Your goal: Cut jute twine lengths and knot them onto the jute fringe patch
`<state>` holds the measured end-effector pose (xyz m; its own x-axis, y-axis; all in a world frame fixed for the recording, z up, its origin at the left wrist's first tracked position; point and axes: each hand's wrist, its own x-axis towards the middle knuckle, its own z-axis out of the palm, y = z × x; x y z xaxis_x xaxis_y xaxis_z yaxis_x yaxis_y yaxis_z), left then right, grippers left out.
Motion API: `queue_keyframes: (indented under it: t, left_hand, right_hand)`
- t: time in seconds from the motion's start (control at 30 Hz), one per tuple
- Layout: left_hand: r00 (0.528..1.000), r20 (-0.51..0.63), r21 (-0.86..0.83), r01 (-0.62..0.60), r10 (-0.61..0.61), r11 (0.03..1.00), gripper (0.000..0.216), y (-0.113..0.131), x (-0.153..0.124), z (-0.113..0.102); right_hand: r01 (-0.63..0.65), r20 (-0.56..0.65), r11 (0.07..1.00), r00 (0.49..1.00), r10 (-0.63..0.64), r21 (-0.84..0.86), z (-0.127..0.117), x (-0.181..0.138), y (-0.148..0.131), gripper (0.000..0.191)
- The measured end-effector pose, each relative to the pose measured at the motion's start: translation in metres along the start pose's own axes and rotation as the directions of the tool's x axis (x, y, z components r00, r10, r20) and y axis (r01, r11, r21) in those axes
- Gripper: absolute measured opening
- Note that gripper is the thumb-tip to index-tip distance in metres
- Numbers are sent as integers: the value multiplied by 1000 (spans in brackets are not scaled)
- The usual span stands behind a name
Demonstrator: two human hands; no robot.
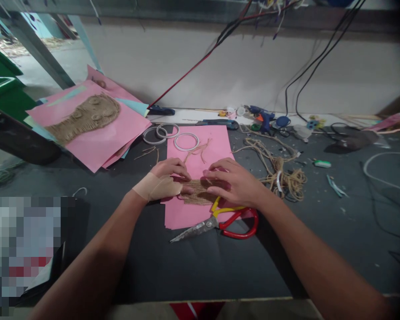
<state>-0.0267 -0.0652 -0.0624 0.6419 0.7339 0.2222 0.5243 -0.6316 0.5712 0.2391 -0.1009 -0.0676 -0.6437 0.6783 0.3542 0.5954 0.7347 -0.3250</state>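
A flat strip of brown twine rows [197, 195] lies on pink paper [213, 141] in front of me. My left hand [165, 180], with a beige wrap round its wrist and palm, grips the strip's left end, thumb on top and fingers bent at the far edge. Over the right end is my right hand [231, 180], its curved fingers apart and the thumb separate; part of the strip is hidden below it. Scissors [209, 224] with one red and one yellow handle lie just nearer to me, blades pointing left, partly on the paper.
A loose twine bundle [285, 180] lies to the right. Several rings [186, 142] rest behind the left hand. At the left, a shaped twine piece [91, 113] sits on stacked pink sheets. A box cutter [220, 123] and a blue glue gun [263, 116] lie at the back, near hanging cables.
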Motion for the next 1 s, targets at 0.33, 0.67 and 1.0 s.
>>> queue_keyframes:
  t: [0.33, 0.67, 1.0]
  left_hand:
    - [991, 16, -57, 135, -135, 989, 14, 7, 1, -1]
    - [998, -29, -6, 51, -51, 999, 15, -4, -1, 7]
    - [989, -121, -79, 79, -88, 994, 12, -2, 0, 7]
  right_hand:
    - [-56, 23, 994, 998, 54, 97, 1, -1, 3, 44]
    - [-135, -86, 990, 987, 139, 43, 9, -1, 5, 45]
    - [-198, 136, 979, 970, 202, -47, 13, -5, 8, 59]
